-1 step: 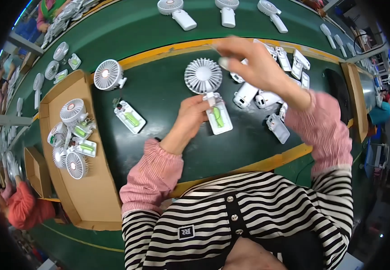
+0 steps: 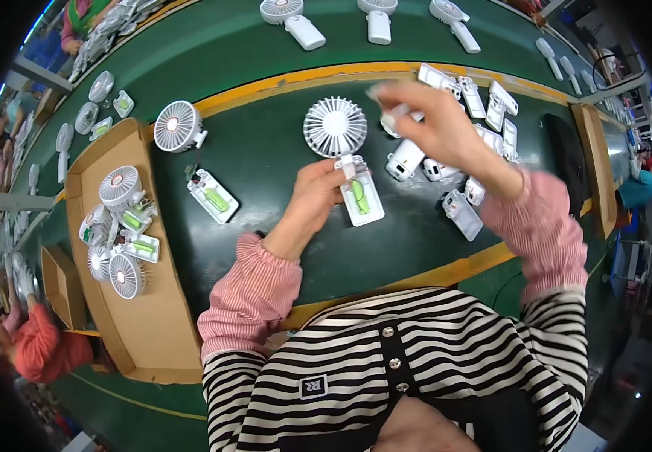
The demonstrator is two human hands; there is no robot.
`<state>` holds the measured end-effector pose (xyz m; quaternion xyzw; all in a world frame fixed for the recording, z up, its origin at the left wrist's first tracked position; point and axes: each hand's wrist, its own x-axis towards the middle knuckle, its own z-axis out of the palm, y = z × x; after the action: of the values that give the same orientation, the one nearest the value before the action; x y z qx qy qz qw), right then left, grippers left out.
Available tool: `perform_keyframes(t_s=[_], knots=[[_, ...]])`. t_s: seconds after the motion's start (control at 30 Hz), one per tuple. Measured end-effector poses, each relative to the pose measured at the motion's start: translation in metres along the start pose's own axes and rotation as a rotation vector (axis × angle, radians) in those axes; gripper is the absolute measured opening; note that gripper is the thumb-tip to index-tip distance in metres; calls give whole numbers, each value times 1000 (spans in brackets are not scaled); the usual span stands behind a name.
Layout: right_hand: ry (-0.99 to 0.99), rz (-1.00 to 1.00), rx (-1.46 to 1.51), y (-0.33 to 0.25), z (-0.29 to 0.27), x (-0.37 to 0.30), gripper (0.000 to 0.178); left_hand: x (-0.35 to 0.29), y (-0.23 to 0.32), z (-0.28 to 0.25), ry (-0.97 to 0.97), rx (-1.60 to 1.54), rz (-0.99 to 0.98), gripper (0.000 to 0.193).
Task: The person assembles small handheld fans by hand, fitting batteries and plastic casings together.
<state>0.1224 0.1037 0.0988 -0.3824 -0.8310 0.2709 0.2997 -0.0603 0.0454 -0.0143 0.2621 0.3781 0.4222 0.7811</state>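
My left hand (image 2: 318,194) grips a white handheld fan (image 2: 335,126) at the joint between its round head and its handle. The handle half (image 2: 361,200) lies face up on the green table, with a green battery (image 2: 360,197) inside. My right hand (image 2: 435,124) hovers to the right of the fan head, fingers apart and slightly blurred, with nothing visible in it. Below and beside it lies a cluster of white handle shells (image 2: 406,158), partly hidden by the hand. Another opened handle with a battery (image 2: 213,197) rests left of my left hand, near a fan head (image 2: 178,126).
A cardboard tray (image 2: 149,331) on the left holds several fans with exposed batteries. Beyond the yellow edge (image 2: 288,79), a green belt (image 2: 228,56) carries assembled white fans (image 2: 379,22). A black object (image 2: 565,154) lies at the right. Other people sit at the far left.
My right hand has moved slightly right and closer to the white shells. My left hand keeps its grip on the fan; the whole view has shifted slightly.
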Motion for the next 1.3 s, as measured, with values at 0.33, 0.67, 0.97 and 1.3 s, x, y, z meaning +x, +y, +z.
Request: perform_keyframes(t_s=[0.33,0.67,0.97,1.3], knots=[[162,362,614,42,39,-118,19,-14,-27,45,147,37,118,23],[179,264,586,29,60,-108,22,-31,-31,53,277,155,285,20],[280,89,485,35,64,-106,26,-28,-31,55,232,177,302,19],[320,204,566,34,66,-107,27,-21,-33,52,290,161,248,17]])
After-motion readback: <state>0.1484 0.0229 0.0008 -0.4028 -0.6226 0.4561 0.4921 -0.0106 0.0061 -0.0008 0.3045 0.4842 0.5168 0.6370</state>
